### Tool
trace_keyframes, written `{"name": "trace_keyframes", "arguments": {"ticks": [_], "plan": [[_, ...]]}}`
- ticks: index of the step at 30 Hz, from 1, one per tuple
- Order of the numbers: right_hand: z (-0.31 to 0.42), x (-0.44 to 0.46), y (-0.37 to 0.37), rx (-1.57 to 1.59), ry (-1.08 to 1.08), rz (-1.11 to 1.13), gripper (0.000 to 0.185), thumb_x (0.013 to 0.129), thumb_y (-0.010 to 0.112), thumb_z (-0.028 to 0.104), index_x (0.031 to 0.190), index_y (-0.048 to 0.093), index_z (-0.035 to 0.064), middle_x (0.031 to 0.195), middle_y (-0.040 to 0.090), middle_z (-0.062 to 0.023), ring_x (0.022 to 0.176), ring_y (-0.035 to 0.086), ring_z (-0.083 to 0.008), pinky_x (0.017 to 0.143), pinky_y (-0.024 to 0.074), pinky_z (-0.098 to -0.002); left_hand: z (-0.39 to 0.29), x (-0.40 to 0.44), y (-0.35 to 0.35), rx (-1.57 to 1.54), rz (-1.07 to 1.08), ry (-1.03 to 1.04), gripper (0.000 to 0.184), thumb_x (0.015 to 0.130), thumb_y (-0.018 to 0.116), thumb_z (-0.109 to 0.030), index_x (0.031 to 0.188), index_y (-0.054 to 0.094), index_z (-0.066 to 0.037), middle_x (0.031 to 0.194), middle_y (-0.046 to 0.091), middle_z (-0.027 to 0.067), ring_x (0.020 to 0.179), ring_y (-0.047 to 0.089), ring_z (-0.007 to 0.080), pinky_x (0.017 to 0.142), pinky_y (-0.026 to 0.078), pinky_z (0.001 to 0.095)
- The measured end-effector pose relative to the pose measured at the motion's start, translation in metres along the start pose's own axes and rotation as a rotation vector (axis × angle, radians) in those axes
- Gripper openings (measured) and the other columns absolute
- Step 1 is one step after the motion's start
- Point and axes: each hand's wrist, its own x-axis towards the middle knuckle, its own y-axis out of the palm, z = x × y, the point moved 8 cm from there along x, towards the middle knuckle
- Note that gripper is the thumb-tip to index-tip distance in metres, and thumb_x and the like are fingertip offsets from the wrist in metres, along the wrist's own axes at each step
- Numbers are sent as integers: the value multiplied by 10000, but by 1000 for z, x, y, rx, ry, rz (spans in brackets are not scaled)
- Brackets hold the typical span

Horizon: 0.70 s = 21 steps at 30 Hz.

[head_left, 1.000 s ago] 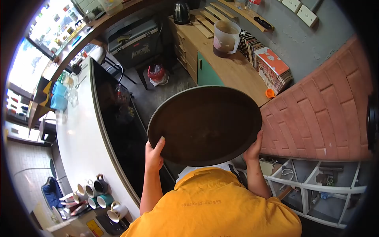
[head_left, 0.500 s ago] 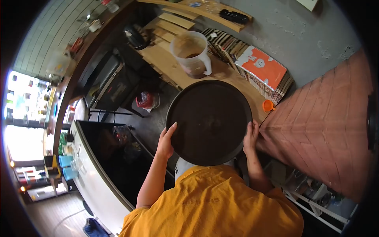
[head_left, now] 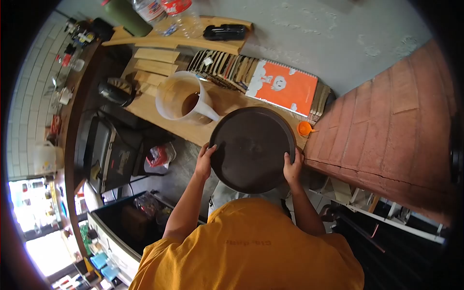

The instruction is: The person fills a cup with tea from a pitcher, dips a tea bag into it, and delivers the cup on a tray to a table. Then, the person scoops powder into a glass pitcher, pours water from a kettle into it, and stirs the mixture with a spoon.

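Observation:
Between my two hands is a round dark brown serving tray (head_left: pixel 252 150), its inner face turned up toward me with nothing on it. My left hand (head_left: pixel 205 162) grips the left rim, thumb over the edge. Around the right rim is my right hand (head_left: pixel 293 166), thumb on top and fingers behind, partly hidden. Just past the tray, on a wooden counter (head_left: pixel 140 104), stands a large translucent plastic pitcher (head_left: pixel 180 99) with dark liquid in the bottom. Near my right hand an orange funnel-like piece (head_left: pixel 304 128) lies at the counter's end.
A spiral notebook (head_left: pixel 282 87) with an orange cover lies on a row of stacked material along the wall. A brick column (head_left: pixel 377 130) bounds the right side. At left are an electric kettle (head_left: pixel 116 92), a black case (head_left: pixel 113 154) and an open chest (head_left: pixel 116 217). Bottles (head_left: pixel 150 9) stand on the shelf.
The tray has tilted and moved slightly lower, with both hands still on its rim. My view has turned, so the pitcher, notebook and counter appear further left.

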Motion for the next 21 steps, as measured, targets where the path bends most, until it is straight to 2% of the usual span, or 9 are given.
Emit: {"name": "trace_keyframes", "arguments": {"ticks": [3, 7, 9, 10, 12, 15, 18, 21], "plan": [[-4, 3, -1, 3, 34, -44, 565, 914, 608, 316, 1330, 450, -32, 1288, 450, -268, 1213, 456, -418, 1030, 366, -467, -8, 15, 16, 59, 91, 21, 565, 904, 627, -201, 1378, 422, 28, 1238, 573, 139, 1150, 545, 213, 984, 422, 303], [3, 3, -4, -87, 58, -53, 616, 898, 618, 345, 1341, 437, -43, 1296, 447, -268, 1227, 446, -421, 1039, 362, -464, -11, 40, 20, 142, 159, 11, 539, 908, 615, -206, 1361, 443, 29, 1233, 579, 141, 1167, 535, 211, 1022, 389, 309], [6, 1, -3, -127, 175, -21, 673, 885, 623, 376, 1367, 411, -43, 1331, 425, -281, 1265, 415, -424, 1061, 343, -463, -16, 45, 27, 210, 224, 0, 431, 929, 564, -241, 1301, 521, -27, 1231, 582, 72, 1160, 512, 190, 1036, 342, 334], [9, 0, -2, -127, 179, -32, 673, 885, 623, 376, 1367, 411, -43, 1331, 425, -281, 1265, 415, -424, 1061, 343, -463, -19, 45, 26, 213, 235, -2, 431, 929, 564, -241, 1301, 521, -27, 1231, 582, 72, 1160, 512, 190, 1036, 342, 334], [13, 2, -3, -126, 172, -73, 728, 876, 625, 401, 1401, 371, -35, 1378, 395, -276, 1303, 379, -421, 1093, 310, -463, -27, 33, 33, 263, 192, -166, 421, 910, 578, -317, 1246, 564, -64, 1195, 591, 45, 1116, 502, 185, 1013, 323, 343], [17, -1, -1, -107, 192, -65, 785, 868, 630, 406, 1433, 314, -39, 1423, 355, -273, 1338, 338, -418, 1116, 277, -468, -17, 46, 18, 249, 164, -178, 414, 892, 586, -361, 1211, 582, -97, 1172, 593, 31, 1079, 491, 185, 982, 320, 342], [19, -6, 0, -101, 199, -20, 824, 857, 642, 401, 1444, 279, -49, 1440, 335, -268, 1355, 311, -417, 1129, 255, -475, -16, 46, 15, 259, 184, -174, 425, 895, 581, -366, 1232, 574, -107, 1205, 575, 35, 1118, 475, 197, 994, 312, 342], [26, -6, -1, -124, 145, 15, 839, 832, 673, 407, 1432, 308, -51, 1417, 374, -260, 1329, 359, -413, 1108, 297, -447, -21, 42, 17, 302, 185, -172, 472, 895, 580, -385, 1269, 547, -100, 1241, 558, 42, 1143, 465, 206, 1009, 300, 355]]}}
